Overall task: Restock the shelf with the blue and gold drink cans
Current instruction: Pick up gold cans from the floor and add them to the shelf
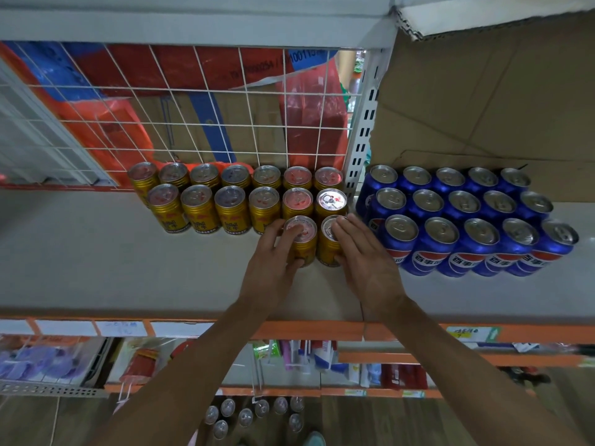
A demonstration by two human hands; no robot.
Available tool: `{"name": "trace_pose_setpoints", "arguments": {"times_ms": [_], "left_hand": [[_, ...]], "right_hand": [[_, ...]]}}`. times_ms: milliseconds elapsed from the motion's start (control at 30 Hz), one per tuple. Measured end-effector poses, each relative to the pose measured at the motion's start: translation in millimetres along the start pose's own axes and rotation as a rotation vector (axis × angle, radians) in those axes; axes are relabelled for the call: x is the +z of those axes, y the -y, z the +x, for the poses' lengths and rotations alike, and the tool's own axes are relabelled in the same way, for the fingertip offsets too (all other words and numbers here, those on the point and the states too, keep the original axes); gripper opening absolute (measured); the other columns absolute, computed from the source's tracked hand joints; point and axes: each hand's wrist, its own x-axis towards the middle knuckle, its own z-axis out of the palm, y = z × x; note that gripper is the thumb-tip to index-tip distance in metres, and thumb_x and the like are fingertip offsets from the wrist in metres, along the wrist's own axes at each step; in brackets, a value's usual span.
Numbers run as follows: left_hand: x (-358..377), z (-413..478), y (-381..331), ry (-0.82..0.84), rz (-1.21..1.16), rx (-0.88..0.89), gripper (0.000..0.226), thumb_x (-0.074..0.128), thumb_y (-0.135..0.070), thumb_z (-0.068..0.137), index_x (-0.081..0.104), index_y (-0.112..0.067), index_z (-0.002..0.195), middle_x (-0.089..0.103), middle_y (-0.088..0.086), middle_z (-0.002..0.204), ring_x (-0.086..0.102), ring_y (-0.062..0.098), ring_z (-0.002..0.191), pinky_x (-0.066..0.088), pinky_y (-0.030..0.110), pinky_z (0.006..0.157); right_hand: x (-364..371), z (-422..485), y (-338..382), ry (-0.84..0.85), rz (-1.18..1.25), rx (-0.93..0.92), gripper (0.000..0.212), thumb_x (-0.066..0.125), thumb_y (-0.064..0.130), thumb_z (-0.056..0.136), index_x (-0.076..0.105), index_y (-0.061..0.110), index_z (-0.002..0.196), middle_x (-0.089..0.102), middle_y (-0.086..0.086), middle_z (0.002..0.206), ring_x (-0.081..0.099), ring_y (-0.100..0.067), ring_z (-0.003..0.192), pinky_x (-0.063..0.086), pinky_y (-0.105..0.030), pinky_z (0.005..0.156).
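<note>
Gold cans [307, 247]: starting third row just left of blue cans [463, 246]; left hand [273, 252], right hand [367, 255] each grip one. Next: release, fetch more.

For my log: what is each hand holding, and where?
Left hand grips one gold can, right hand its neighbour: fingers on lid, thumb on side.

Cardboard, wire mesh and hanging goods crowd a shop aisle.
A torn cardboard box [483, 101] fills the upper right of the frame. At upper left a white wire grid [193, 117] screens red and blue plastic-wrapped packs [309, 114]. Along the bottom, packets [302, 358] hang below an orange price strip [309, 329], above wooden flooring [370, 420].
</note>
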Motion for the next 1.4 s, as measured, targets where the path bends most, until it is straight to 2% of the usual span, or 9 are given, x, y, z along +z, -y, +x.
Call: {"name": "trace_pose_setpoints", "arguments": {"times_ms": [200, 333, 567, 733, 900, 1033, 1233, 1400], "left_hand": [[3, 7, 2, 0.006, 0.014, -0.017, 0.07, 0.079, -0.008, 0.082, 0.047, -0.021, 0.144, 0.038, 0.005, 0.152, 0.048, 0.028, 0.133, 0.055, 0.041, 0.097], [3, 6, 1, 0.004, -0.004, -0.027, 0.07, 0.078, -0.006, 0.082, 0.047, -0.021, 0.144, 0.038, 0.003, 0.152, 0.049, 0.027, 0.132, 0.056, 0.041, 0.095], [-4, 6, -6, 0.026, -0.044, -0.034, 0.07, 0.077, -0.006, 0.08, 0.046, -0.023, 0.141, 0.038, -0.001, 0.149, 0.051, 0.025, 0.127, 0.058, 0.042, 0.089], [-13, 3, -8, 0.057, 0.01, -0.007, 0.072, 0.076, -0.011, 0.084, 0.043, -0.021, 0.147, 0.037, 0.0, 0.152, 0.049, 0.026, 0.132, 0.057, 0.045, 0.092], [-21, -14, -10, 0.054, 0.031, -0.009, 0.078, 0.074, -0.016, 0.087, 0.035, -0.026, 0.153, 0.031, -0.001, 0.158, 0.049, 0.027, 0.133, 0.059, 0.042, 0.087], [-22, -31, -14, 0.048, 0.04, -0.04, 0.081, 0.074, -0.018, 0.088, 0.03, -0.03, 0.155, 0.03, -0.002, 0.158, 0.054, 0.028, 0.128, 0.059, 0.043, 0.083], [-25, -51, -20, 0.059, 0.02, -0.089, 0.077, 0.067, -0.022, 0.093, 0.026, -0.033, 0.157, 0.024, -0.006, 0.162, 0.047, 0.025, 0.136, 0.057, 0.041, 0.088], [-23, -87, -29, 0.139, 0.009, -0.097, 0.067, 0.063, -0.023, 0.097, 0.031, -0.026, 0.156, 0.025, -0.001, 0.163, 0.036, 0.023, 0.144, 0.047, 0.041, 0.106]], "right_hand": [[4, 3, 1, 0.013, -0.001, 0.025, 0.073, 0.075, 0.001, 0.085, 0.043, 0.006, 0.15, 0.043, -0.01, 0.156, 0.032, -0.024, 0.149, 0.031, -0.037, 0.12], [5, 2, 8, 0.049, -0.003, 0.068, 0.081, 0.076, -0.004, 0.08, 0.039, 0.007, 0.151, 0.04, -0.01, 0.158, 0.029, -0.025, 0.151, 0.033, -0.039, 0.12], [0, 5, 10, 0.114, -0.016, 0.097, 0.083, 0.078, 0.002, 0.08, 0.038, 0.01, 0.152, 0.04, -0.008, 0.157, 0.03, -0.024, 0.15, 0.026, -0.035, 0.12], [-7, 8, 13, 0.103, -0.005, 0.094, 0.079, 0.081, 0.003, 0.078, 0.044, 0.008, 0.148, 0.046, -0.01, 0.153, 0.038, -0.027, 0.146, 0.029, -0.036, 0.116], [-19, -2, 9, 0.094, 0.027, 0.083, 0.077, 0.075, 0.001, 0.084, 0.039, 0.007, 0.152, 0.04, -0.012, 0.158, 0.032, -0.027, 0.149, 0.037, -0.043, 0.118], [-19, -15, 8, 0.09, 0.044, 0.041, 0.075, 0.072, 0.002, 0.087, 0.037, 0.005, 0.153, 0.038, -0.014, 0.159, 0.033, -0.028, 0.149, 0.037, -0.043, 0.118], [-27, -32, 16, 0.081, 0.091, 0.103, 0.077, 0.073, 0.002, 0.084, 0.037, 0.004, 0.152, 0.039, -0.015, 0.157, 0.039, -0.03, 0.145, 0.044, -0.043, 0.112], [-38, -65, 40, 0.153, 0.097, 0.147, 0.073, 0.068, 0.014, 0.091, 0.035, 0.009, 0.155, 0.035, -0.009, 0.161, 0.035, -0.028, 0.147, 0.042, -0.042, 0.111]]}}
